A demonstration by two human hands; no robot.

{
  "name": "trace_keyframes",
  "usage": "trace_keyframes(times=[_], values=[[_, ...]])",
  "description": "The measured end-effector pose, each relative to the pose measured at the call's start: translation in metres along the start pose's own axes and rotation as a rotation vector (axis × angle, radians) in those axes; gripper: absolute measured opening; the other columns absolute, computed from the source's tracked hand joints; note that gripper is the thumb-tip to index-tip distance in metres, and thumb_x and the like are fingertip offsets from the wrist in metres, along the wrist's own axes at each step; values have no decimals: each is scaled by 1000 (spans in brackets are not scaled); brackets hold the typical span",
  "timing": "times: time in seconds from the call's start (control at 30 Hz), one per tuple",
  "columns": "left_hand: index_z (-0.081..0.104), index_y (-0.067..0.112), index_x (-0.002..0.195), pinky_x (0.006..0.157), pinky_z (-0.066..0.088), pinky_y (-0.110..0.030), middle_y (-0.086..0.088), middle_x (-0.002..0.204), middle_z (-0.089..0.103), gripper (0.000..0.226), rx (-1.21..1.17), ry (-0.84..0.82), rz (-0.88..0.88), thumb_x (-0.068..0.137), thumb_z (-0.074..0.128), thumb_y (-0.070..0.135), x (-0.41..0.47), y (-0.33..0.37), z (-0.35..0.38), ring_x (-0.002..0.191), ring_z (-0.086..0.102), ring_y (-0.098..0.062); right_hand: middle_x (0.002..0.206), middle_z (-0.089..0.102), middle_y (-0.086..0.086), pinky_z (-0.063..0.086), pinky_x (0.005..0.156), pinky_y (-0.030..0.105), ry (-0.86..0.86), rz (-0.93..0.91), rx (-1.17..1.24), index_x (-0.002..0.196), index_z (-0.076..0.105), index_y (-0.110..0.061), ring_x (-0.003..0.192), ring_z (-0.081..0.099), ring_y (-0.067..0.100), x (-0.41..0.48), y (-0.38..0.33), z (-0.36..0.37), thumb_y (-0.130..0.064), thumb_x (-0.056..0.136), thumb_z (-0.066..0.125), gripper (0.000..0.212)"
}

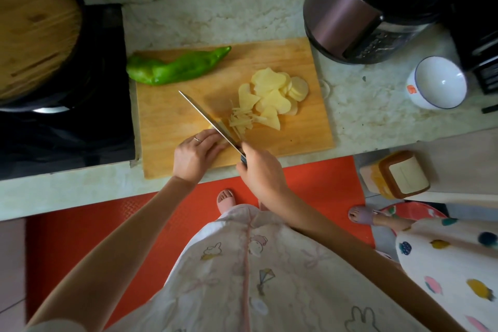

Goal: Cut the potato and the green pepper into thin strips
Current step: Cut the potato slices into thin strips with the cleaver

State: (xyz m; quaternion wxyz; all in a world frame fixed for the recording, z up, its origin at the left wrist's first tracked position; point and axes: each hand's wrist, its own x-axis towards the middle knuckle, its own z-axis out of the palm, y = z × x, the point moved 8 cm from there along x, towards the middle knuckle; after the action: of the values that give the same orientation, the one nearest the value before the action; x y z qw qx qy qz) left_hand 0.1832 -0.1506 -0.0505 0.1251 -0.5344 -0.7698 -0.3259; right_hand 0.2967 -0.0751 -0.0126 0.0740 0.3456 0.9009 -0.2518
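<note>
On the wooden cutting board lie several pale potato slices in a loose pile at the right. A small heap of thin potato strips sits beside the knife. My right hand grips the knife handle, with the blade angled across the board. My left hand presses with curled fingers on a stack of slices just left of the blade; that stack is mostly hidden. A whole green pepper rests on the board's far left corner.
A black stove with a wood-lidded pot stands to the left. A rice cooker and a white bowl sit at the right. Another person's feet stand on the floor to my right.
</note>
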Motion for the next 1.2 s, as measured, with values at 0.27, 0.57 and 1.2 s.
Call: trace_keyframes(times=[0.27,0.57,1.2], values=[[73,10,85,54,41,-23,-2,93,72,34,-8,3,-17,98,54,36,0,-1,-1,66,65,-18,73,52,1,29,52,27,-25,-26,-75,110,50,-12,69,57,24,-13,0,-5,-17,94,48,16],[73,10,83,62,43,-20,-2,93,73,25,-60,25,-18,93,63,30,0,-1,-1,71,66,-16,73,51,2,26,51,27,-41,25,-41,107,49,-11,66,49,22,-7,4,-2,-14,93,48,15],[72,6,80,80,44,-32,-7,82,70,33,-73,43,43,97,57,29,2,0,0,74,55,-17,84,65,9,31,57,29,-21,-30,-72,110,51,-12,77,61,26,-16,-2,-9,-18,95,47,16]])
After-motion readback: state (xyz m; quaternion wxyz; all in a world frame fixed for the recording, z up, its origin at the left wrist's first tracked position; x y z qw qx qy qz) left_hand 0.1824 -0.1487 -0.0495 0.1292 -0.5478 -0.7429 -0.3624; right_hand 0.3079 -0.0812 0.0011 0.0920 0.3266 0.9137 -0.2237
